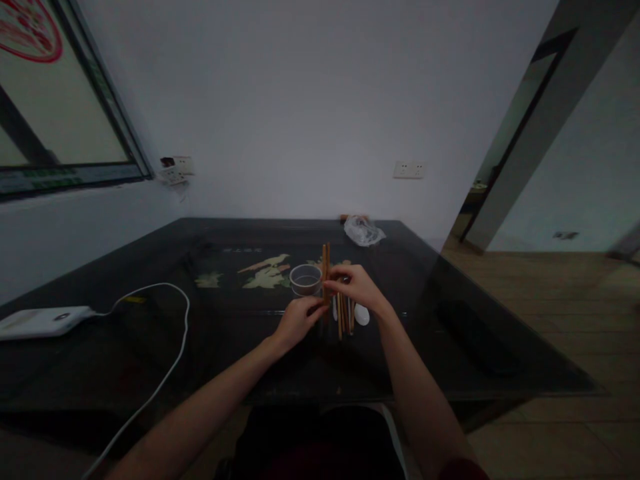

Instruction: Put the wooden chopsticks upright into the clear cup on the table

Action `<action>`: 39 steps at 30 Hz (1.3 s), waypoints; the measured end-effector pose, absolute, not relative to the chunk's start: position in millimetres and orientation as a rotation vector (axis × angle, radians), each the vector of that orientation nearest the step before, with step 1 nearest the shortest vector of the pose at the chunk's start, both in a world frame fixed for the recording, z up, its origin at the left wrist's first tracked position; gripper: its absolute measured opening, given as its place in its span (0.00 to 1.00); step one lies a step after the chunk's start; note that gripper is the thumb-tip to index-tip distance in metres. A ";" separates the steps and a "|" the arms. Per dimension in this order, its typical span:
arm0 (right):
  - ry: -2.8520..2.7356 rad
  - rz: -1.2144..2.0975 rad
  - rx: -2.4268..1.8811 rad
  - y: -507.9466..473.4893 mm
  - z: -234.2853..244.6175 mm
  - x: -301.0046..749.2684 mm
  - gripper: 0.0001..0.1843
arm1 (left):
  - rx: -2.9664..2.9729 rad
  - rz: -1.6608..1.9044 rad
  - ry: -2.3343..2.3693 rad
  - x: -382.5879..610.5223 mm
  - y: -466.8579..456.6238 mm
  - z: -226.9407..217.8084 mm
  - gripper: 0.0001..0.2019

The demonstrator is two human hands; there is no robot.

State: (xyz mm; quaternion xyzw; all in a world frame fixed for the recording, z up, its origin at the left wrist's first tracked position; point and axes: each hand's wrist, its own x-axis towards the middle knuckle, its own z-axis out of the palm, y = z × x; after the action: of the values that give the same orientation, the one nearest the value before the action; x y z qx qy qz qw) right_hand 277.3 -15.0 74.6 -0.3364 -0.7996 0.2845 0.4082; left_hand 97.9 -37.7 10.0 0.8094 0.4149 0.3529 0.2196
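Two wooden chopsticks point(326, 260) stand upright, side by side, between my hands. My left hand point(299, 321) is closed around their lower end. Higher up, my right hand point(356, 287) pinches the same chopsticks with thumb and fingers. Several more chopsticks point(341, 321) lie on the dark table below my right hand, partly covered by it. Beside them on the right is a white spoon point(361, 314). A clear round plastic bowl point(305, 280) sits just left of the upright chopsticks.
The black table point(240, 360) has a bird picture on its top. A crumpled plastic bag point(363, 231) lies at the back. On the left is a white power bank point(45, 322) with a white cable point(184, 333) running off the front edge. A dark flat object point(477, 337) lies at right.
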 end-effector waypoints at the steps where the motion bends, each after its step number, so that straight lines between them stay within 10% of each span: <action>1: -2.013 0.723 -0.849 -14.9 74.5 277.6 0.11 | 2.241 0.976 1.142 98.0 -38.1 10.7 0.10; 17: -1.983 0.753 -0.879 -15.4 75.6 280.0 0.10 | 2.233 1.025 1.109 99.6 -37.9 6.7 0.11; 27: -1.981 0.668 -0.924 -17.3 80.2 278.3 0.09 | 2.152 1.644 1.050 69.7 -35.3 38.3 0.13; 39: -1.922 0.696 -0.919 -14.6 75.3 275.9 0.12 | 1.834 1.419 1.001 55.0 16.3 -23.3 0.51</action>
State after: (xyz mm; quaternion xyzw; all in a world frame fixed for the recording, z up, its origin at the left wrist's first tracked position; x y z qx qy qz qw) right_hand 275.9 -14.6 75.3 -0.3693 -0.7720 0.2795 0.4352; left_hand 55.0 16.3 -23.3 0.6919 0.3779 0.5353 0.3033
